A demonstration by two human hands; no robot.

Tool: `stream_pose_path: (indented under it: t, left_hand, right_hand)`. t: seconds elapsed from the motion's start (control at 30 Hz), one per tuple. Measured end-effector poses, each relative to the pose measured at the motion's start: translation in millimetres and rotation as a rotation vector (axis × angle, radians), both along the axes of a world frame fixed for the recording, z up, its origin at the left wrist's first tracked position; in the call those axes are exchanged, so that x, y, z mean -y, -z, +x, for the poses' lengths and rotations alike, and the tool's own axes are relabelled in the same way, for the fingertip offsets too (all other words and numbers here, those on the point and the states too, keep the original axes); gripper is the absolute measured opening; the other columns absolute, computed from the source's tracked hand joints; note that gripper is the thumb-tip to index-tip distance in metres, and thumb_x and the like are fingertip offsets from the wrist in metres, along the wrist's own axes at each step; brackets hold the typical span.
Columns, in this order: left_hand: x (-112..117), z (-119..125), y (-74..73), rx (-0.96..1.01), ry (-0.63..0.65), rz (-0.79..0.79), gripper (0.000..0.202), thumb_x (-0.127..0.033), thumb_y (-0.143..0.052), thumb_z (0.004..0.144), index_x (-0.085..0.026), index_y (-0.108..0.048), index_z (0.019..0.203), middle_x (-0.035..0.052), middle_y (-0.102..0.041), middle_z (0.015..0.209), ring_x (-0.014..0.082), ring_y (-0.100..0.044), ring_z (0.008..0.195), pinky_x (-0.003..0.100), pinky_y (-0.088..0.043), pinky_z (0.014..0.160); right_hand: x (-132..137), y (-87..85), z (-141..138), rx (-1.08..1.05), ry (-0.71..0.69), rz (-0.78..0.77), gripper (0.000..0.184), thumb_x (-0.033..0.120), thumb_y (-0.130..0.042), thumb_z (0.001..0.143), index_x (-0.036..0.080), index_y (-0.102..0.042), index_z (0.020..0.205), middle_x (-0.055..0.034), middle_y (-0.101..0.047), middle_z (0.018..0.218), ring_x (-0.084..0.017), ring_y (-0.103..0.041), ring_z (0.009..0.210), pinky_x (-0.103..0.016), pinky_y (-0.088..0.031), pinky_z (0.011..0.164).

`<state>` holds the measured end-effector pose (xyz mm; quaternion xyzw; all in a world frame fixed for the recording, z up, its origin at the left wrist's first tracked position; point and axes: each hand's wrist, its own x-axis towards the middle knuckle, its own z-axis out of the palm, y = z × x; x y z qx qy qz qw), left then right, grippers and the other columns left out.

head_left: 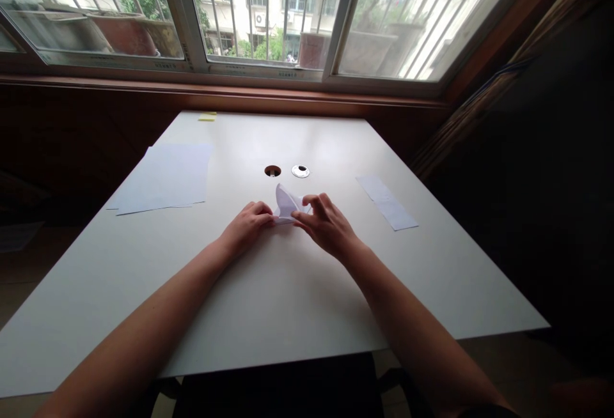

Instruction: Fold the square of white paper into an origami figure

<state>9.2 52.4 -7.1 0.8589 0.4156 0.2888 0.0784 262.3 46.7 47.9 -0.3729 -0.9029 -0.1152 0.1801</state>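
A small white sheet of folded paper [286, 202] lies near the middle of the white table, with one flap standing up and curving. My left hand [250, 223] is closed on its left edge, fingers pinching it low against the tabletop. From the other side my right hand [323, 221] grips the right part of the paper, thumb and index finger at the raised flap. The right fingers hide part of the folds.
Several white sheets [165, 178] lie on the table's left side. A narrow paper strip [387, 202] is at right. Beyond my hands are a cable hole [272, 171] and a round cover [300, 171]. Yellow sticky notes [208, 116] lie at the far edge, below a barred window.
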Motion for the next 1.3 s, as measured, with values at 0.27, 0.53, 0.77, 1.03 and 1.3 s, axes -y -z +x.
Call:
stream_pose_path:
  t: [0.27,0.53,0.77,1.03,1.3]
  left_hand:
    - [-2,-2,2.5,0.018,0.023,0.041,0.017,-0.027,-0.060,0.094,-0.021,-0.076,0.095,0.0069,-0.063,0.098,0.0193,-0.055,0.089,0.034,-0.051,0.082]
    - [-4,-4,6.6,0.032,0.029,0.055,0.016,-0.025,-0.062,0.093,-0.021,-0.076,0.097,0.0071,-0.064,0.099,0.0200,-0.055,0.089,0.035,-0.051,0.082]
    - [-1,-3,2.0,0.021,0.027,0.048,0.016,-0.026,-0.062,0.093,-0.022,-0.077,0.093,0.0068,-0.064,0.099,0.0199,-0.055,0.089,0.034,-0.051,0.081]
    - [-2,-1,2.7,0.018,0.011,0.040,0.016,-0.031,-0.062,0.093,-0.022,-0.075,0.097,0.0072,-0.064,0.100,0.0200,-0.057,0.090,0.035,-0.050,0.086]
    - [-2,3,0.3,-0.019,-0.010,0.040,0.018,-0.024,-0.058,0.095,-0.022,-0.068,0.109,0.0070,-0.063,0.104,0.0207,-0.056,0.092,0.037,-0.051,0.086]
  right_hand:
    - [1,-29.6,-19,0.390,0.173,-0.303,0.023,0.024,-0.045,0.099,0.018,-0.067,0.102,-0.0096,-0.066,0.085,-0.019,-0.063,0.070,-0.029,-0.040,0.065]
    - [-13,-39.9,-25,0.484,0.133,-0.365,0.025,0.018,-0.045,0.094,0.017,-0.070,0.097,-0.0125,-0.071,0.081,-0.025,-0.068,0.076,-0.031,-0.044,0.067]
    - [-20,-35.7,-12,0.435,0.131,-0.391,0.034,0.034,-0.042,0.099,0.020,-0.073,0.100,-0.0118,-0.073,0.090,-0.026,-0.069,0.080,-0.032,-0.045,0.069]
    - [-15,-19.7,-10,0.364,0.174,-0.329,0.045,0.047,-0.035,0.102,0.020,-0.071,0.102,-0.0110,-0.069,0.101,-0.022,-0.068,0.080,-0.029,-0.043,0.068]
    - [-5,-7.9,-28,0.275,0.315,-0.255,0.047,0.038,-0.025,0.104,0.017,-0.067,0.103,-0.0139,-0.057,0.116,-0.020,-0.065,0.083,-0.027,-0.041,0.064]
